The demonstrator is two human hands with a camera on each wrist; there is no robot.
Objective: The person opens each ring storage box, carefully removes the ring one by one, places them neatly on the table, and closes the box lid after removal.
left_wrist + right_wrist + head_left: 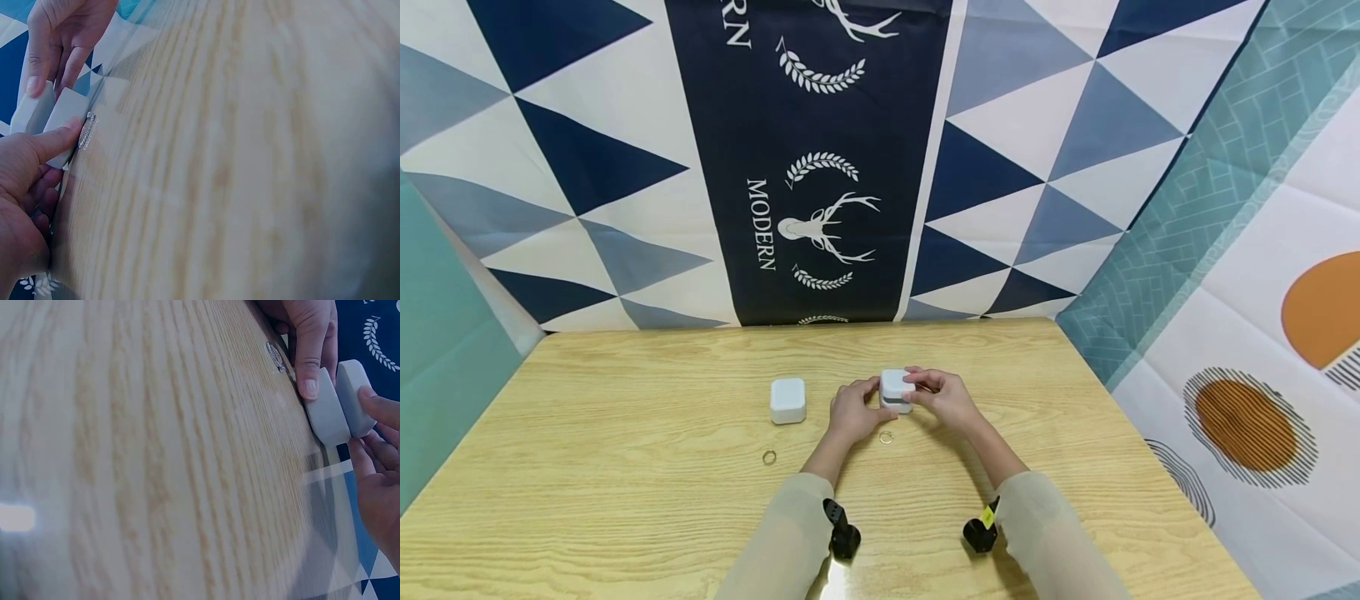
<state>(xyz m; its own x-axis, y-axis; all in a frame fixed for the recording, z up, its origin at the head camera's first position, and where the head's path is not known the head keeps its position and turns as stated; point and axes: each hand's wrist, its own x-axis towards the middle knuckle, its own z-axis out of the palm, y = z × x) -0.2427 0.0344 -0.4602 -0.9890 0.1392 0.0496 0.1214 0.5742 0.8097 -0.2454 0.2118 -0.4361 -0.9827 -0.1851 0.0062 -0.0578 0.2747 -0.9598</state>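
A small white box with rounded corners stands on the table, its lid raised a little over the base with a dark gap between. My left hand grips the base, thumb across its front. With thumb and fingers, my right hand pinches the lid from the right side. In the right wrist view the lid sits at a slant to the base. Close in front of the box lies a sparkly ring, also visible beside the base in the left wrist view. The box's inside is hidden.
To the left stands a second white box, closed. A second ring lies on the wooden table in front of it. Patterned cloth hangs behind the table's far edge, and more cloth hangs at the right.
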